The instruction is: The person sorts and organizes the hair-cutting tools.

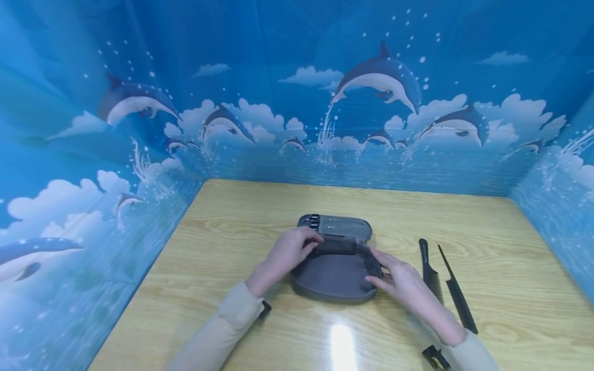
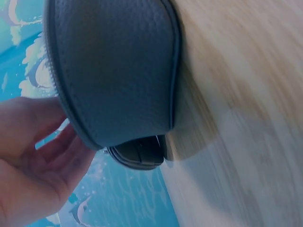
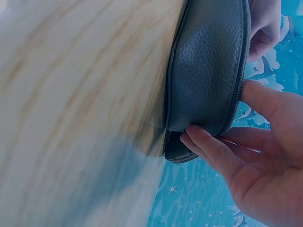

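Note:
A dark grey zippered case (image 1: 331, 278) lies unzipped on the table, its lid (image 1: 348, 225) folded back at the far side. Slim metal tools with dark finger rings (image 1: 314, 220), perhaps scissors, sit in the lid's left part. Across the back of the case runs a dark flap (image 1: 339, 245). Thumb and forefinger of my left hand (image 1: 290, 250) pinch the flap's left end. My right hand (image 1: 401, 273) holds the right wall of the case, thumb at the rim and fingers against the outside, as the right wrist view shows.
Right of the case lie two dark combs on the wood-grain table (image 1: 223, 216): a broad-handled comb (image 1: 430, 273) and a tail comb (image 1: 457, 293). Behind and beside the table hangs a blue dolphin-print cloth (image 1: 278, 77).

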`<state>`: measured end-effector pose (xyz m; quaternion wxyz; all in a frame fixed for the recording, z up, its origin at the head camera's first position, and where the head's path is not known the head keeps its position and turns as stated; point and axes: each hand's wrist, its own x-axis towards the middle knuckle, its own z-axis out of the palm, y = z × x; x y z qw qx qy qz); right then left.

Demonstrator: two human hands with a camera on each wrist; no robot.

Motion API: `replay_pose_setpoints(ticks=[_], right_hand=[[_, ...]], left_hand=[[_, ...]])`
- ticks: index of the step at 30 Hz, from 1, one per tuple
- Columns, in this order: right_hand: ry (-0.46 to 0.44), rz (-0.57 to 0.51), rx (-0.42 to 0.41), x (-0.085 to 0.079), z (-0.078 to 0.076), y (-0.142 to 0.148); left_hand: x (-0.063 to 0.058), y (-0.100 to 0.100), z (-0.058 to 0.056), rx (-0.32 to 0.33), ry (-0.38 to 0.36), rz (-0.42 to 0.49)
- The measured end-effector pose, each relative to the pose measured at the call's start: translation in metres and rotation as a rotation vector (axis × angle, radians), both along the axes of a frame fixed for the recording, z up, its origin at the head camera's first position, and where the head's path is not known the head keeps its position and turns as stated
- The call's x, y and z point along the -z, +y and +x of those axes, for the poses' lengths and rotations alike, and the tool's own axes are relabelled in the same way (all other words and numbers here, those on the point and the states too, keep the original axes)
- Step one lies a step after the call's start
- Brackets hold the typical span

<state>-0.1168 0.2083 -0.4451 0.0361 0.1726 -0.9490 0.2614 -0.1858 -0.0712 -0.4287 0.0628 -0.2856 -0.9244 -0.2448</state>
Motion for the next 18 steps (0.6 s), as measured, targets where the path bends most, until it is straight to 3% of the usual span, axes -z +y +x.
replay_pose_setpoints(ticks=[7, 10, 14, 18], right_hand=[[0.016, -0.002, -0.008, 0.001, 0.0, -0.001], [-0.028, -0.018, -0.008, -0.001, 0.0, 0.0], [-0.063, -0.033, 0.008, -0.008, 0.001, 0.007], [-0.006, 0.009, 0.036, -0.016, 0.0, 0.021]], left_hand=[[-0.001, -0.013, 0.005, -0.174, -0.015, 0.107], [-0.001, -0.016, 0.007, -0.227, -0.013, 0.123], [0.0, -0.017, 0.01, -0.258, -0.044, 0.13], [0.0, -0.017, 0.01, -0.271, -0.077, 0.117]])
